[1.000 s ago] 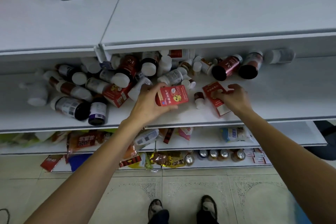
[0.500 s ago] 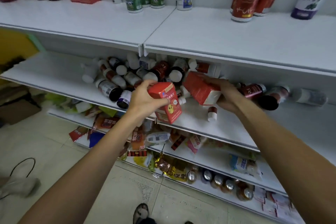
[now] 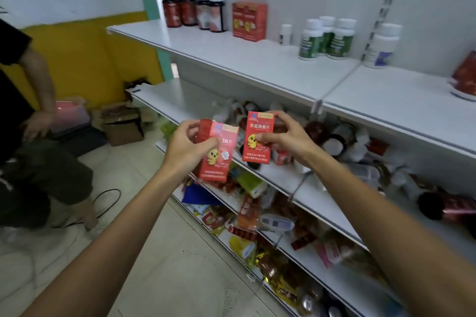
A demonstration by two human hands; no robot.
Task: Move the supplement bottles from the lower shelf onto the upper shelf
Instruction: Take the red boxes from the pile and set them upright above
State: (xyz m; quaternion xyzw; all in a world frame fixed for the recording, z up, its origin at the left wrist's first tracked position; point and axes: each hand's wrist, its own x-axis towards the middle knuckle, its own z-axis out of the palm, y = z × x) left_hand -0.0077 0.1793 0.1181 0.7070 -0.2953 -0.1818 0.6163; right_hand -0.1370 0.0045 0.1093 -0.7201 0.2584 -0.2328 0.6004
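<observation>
My left hand (image 3: 186, 148) grips a red supplement box (image 3: 219, 159) with a yellow chick on it, held upright in front of the lower shelf (image 3: 316, 193). My right hand (image 3: 286, 137) pinches a second, matching red box (image 3: 258, 136) just to its right. Both boxes hang in the air, off the shelf. Behind them a jumble of bottles (image 3: 342, 136) lies on the lower shelf. The upper shelf (image 3: 244, 59) carries upright dark bottles (image 3: 195, 11), two matching red boxes (image 3: 249, 20) and green-labelled white bottles (image 3: 325, 38).
A person in dark clothes (image 3: 23, 121) crouches at the left on the tiled floor, with a black cable (image 3: 103, 201) nearby. Cardboard boxes (image 3: 123, 123) sit by the yellow wall. Snack packets (image 3: 247, 216) fill the lowest shelves.
Both hands lifted their red boxes off the lower shelf and turned them upright. The view swung left and up, bringing the upper shelf's left end and the crouching person into sight.
</observation>
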